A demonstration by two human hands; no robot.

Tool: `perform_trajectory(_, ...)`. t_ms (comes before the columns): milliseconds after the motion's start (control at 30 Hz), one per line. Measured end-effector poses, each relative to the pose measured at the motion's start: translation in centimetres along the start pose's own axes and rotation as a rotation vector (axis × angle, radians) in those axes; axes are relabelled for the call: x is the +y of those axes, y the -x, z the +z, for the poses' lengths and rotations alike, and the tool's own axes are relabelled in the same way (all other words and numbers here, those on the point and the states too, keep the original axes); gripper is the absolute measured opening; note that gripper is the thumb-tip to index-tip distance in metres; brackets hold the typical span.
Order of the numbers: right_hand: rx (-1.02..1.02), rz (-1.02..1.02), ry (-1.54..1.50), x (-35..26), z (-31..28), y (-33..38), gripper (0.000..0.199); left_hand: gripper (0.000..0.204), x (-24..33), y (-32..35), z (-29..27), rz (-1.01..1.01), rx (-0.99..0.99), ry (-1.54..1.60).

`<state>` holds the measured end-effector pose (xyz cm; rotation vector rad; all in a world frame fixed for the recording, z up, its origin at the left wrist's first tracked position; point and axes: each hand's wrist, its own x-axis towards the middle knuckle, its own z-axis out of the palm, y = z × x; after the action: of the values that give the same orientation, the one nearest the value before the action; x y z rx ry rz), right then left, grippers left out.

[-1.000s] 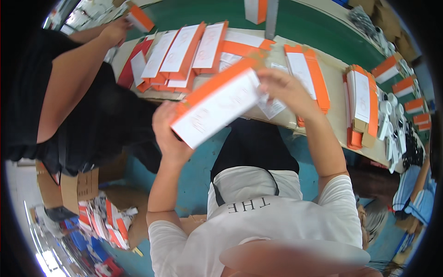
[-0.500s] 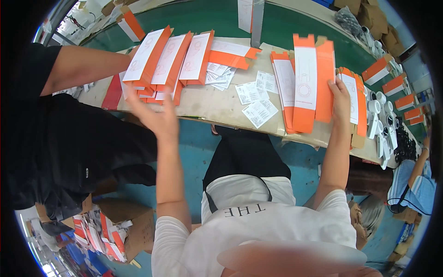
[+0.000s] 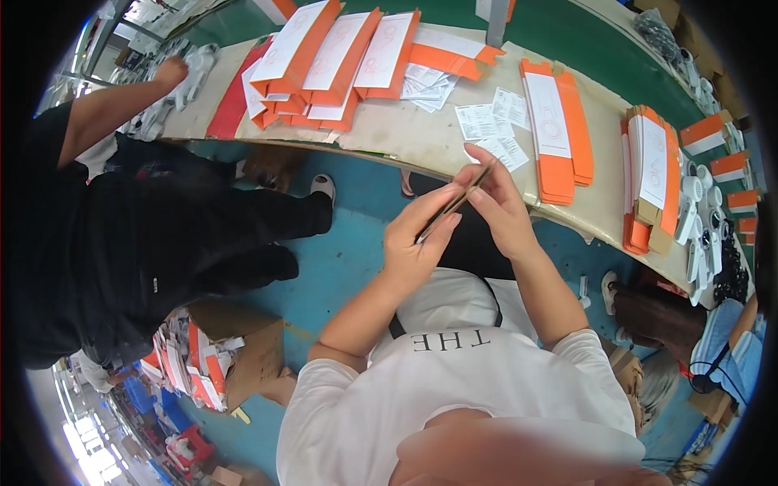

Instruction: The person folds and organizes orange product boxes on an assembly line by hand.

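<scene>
My left hand (image 3: 417,231) and my right hand (image 3: 498,206) come together in front of my body at the table's near edge. Between the fingers of both is a thin flat thing with a dark edge (image 3: 448,209), tilted and seen edge-on. Its faces are hidden, so its kind cannot be made out. Beyond my right hand, flat orange and white cartons (image 3: 553,134) lie on the table. Printed white leaflets (image 3: 485,121) are spread beside them, just past my fingertips.
Folded-up orange and white boxes (image 3: 324,57) stand in a stack at the far left. More flat cartons (image 3: 651,162) and white round-headed devices (image 3: 703,219) lie at the right. A co-worker's arm (image 3: 113,101) reaches over the table's left end. A cardboard bin (image 3: 255,348) stands on the floor.
My right hand has let go of the orange and white carton, which now lies on the table. Both hands have come together around the thin thing. The co-worker's arm has moved left.
</scene>
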<state>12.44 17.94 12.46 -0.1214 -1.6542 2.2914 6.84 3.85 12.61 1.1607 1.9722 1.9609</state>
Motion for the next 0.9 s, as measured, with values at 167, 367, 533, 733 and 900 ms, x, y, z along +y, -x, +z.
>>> perform_trajectory(167, -0.029, 0.023, -0.039, 1.2, 0.0, 1.0, 0.065, 0.103, -2.8, 1.6, -0.6, -0.003, -0.276, 0.176)
perform_trajectory(367, -0.219, 0.092, -0.155, 0.5, 0.6, 1.6, 0.077, 0.066, -1.9, 1.1, -1.7, -0.136, -0.057, 0.240)
perform_trajectory(533, -0.172, 0.098, -0.160, 1.5, 1.8, 1.3, 0.074, 0.053, -1.7, 0.8, -1.2, -0.194, 0.171, 0.333)
perform_trajectory(733, 0.003, -0.083, -0.084, 2.1, 3.8, 0.8, 0.060, 0.031, -4.6, 1.2, -0.6, 0.485, 0.229, -0.164)
perform_trajectory(900, -0.136, 0.050, -0.325, 0.6, 3.5, -0.1, 0.051, 0.032, -4.3, 1.1, -1.3, 0.386, 0.295, -0.114)
